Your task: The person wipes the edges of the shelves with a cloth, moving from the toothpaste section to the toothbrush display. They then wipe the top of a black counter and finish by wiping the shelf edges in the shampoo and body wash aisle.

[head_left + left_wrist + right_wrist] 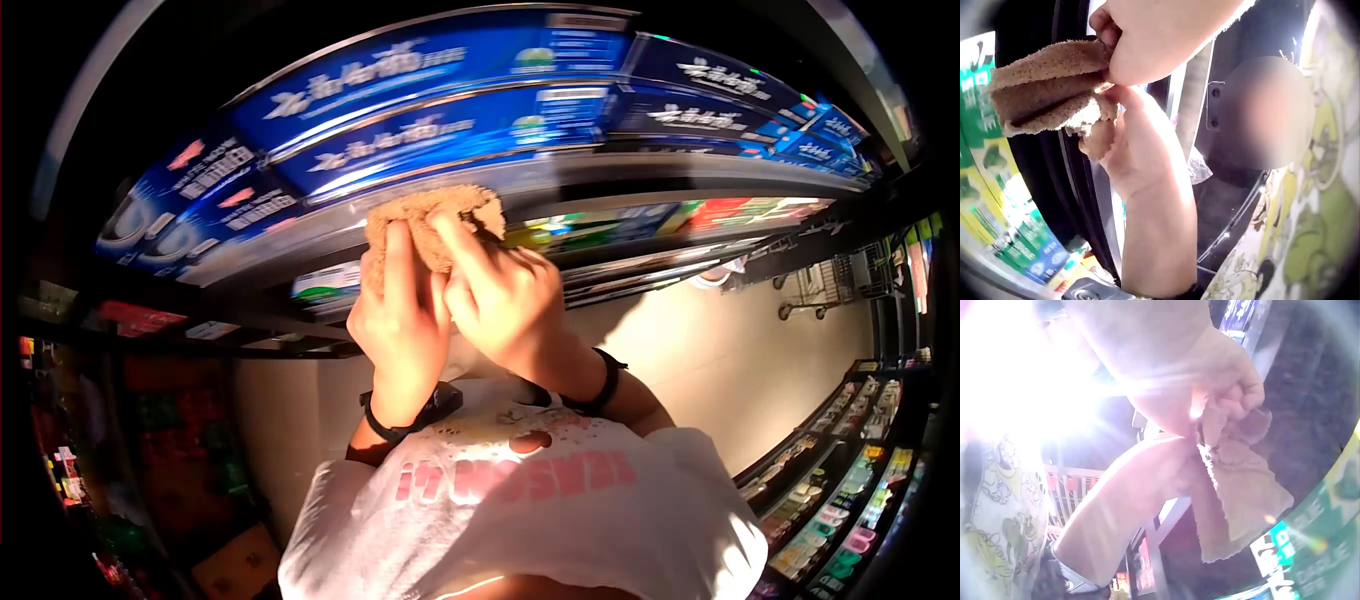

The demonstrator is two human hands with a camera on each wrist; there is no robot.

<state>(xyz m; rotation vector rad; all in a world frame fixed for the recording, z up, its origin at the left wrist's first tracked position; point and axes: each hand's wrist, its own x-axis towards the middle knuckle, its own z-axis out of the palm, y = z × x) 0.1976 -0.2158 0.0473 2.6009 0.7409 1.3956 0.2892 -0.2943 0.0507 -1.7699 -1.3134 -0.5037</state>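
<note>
A brown, towel-like cloth (432, 203) is bunched between both hands, against the front edge of a shelf with blue boxes. My left hand (400, 325) grips its left part, one finger lying straight over it; my right hand (512, 305) grips the right part, a finger stretched across the fabric. In the left wrist view the cloth (1054, 65) hangs in folds, pinched by my left hand (1160, 37), with the right hand (1154, 169) below. The right wrist view shows the cloth (1247, 487) fanned out from my curled right-hand fingers (1250, 394).
Stacked blue boxes (380, 70) fill the shelf above the hands. Green and red packages (740, 212) lie on a lower shelf. A shopping cart (822, 285) stands on the pale floor (700, 370) at the right, with another product shelf (830, 500) at the lower right.
</note>
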